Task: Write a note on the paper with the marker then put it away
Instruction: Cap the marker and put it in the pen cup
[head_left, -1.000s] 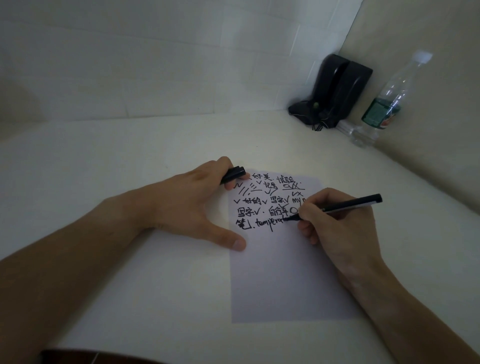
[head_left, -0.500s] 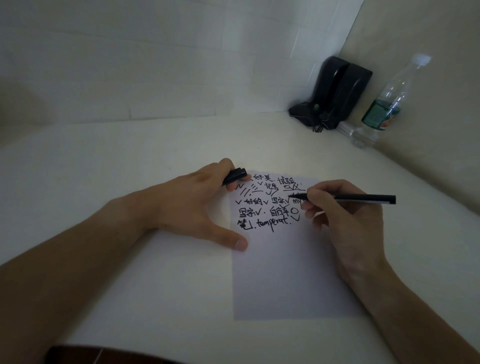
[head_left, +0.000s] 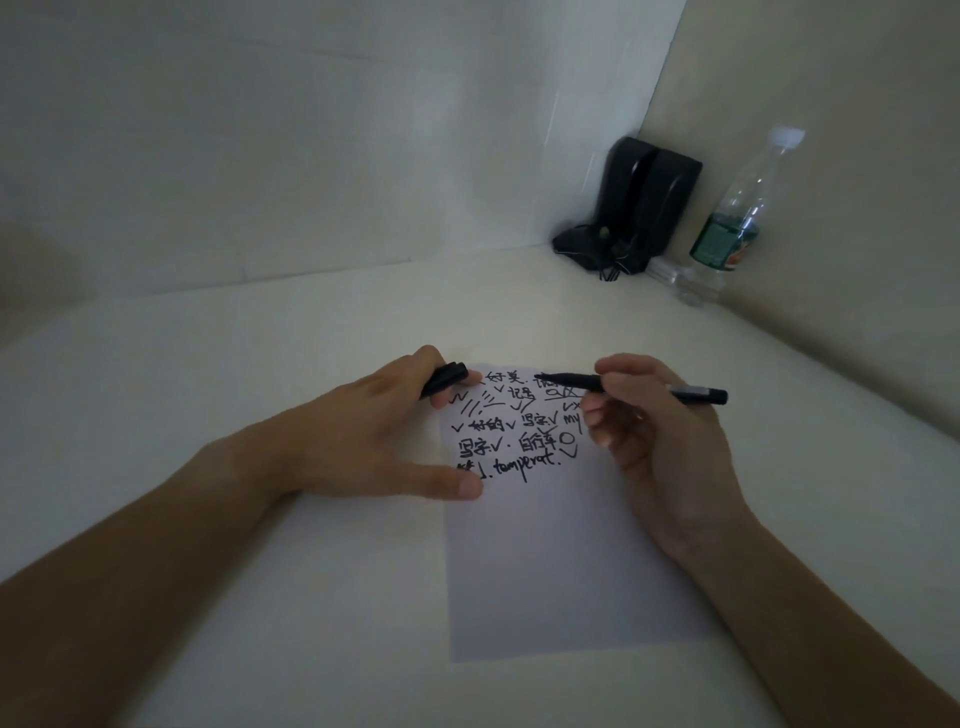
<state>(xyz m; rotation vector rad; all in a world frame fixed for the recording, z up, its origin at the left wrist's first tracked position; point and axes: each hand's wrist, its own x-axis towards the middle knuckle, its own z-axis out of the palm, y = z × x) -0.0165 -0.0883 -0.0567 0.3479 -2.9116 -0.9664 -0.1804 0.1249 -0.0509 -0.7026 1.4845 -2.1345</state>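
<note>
A white sheet of paper (head_left: 540, 561) lies on the pale table, its upper part filled with black handwriting. My right hand (head_left: 660, 441) grips a black marker (head_left: 576, 383) held level above the top lines, tip pointing left and lifted off the sheet. My left hand (head_left: 363, 436) rests at the paper's left edge, thumb pressing the sheet, and its fingers pinch the black marker cap (head_left: 444, 379). Tip and cap are a short gap apart.
In the far right corner stand a black device with cables (head_left: 639, 208) and a clear plastic water bottle (head_left: 737, 218) with a green label. Walls close the table at the back and right. The table (head_left: 260, 338) stretches to the left.
My right hand lifted the marker off the last written line and swung it up and left, tip now toward the cap. My left hand stayed in place on the paper.
</note>
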